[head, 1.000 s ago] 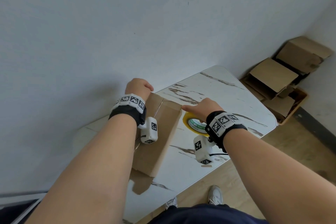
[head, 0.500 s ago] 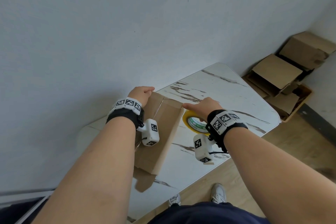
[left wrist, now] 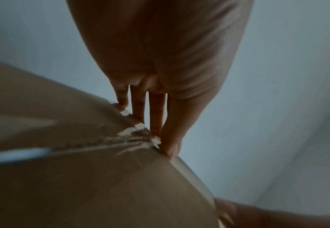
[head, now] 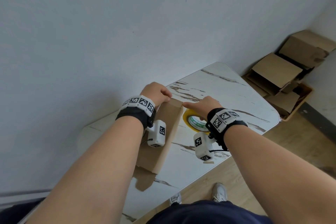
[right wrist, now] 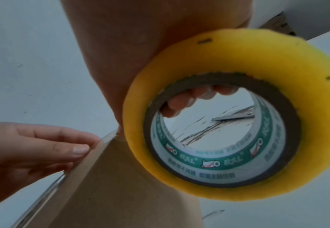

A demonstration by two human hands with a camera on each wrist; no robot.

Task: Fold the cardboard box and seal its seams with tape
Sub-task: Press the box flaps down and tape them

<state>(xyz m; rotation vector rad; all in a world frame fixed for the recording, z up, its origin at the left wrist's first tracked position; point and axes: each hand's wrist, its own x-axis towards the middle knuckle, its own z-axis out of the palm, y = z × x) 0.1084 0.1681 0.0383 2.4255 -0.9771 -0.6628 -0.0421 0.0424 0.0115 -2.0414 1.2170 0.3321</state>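
Note:
A brown cardboard box lies on the marble table. My left hand is at the box's far end, its straight fingers pressing down over the far edge where clear tape crosses the seam. My right hand grips a yellow tape roll beside the box's right side. In the right wrist view its fingers curl through the roll's core. One right finger reaches to the box's far right corner. A clear strip runs along the box edge by my left hand.
Scissors lie on the table beyond the roll. A pile of cardboard boxes sits on the floor at the right, against the wall. The wall runs close behind the table's far edge. My shoes stand below the near edge.
My right hand has stretched a finger left to the box's far right corner, still holding the roll. The left hand stays at the far edge.

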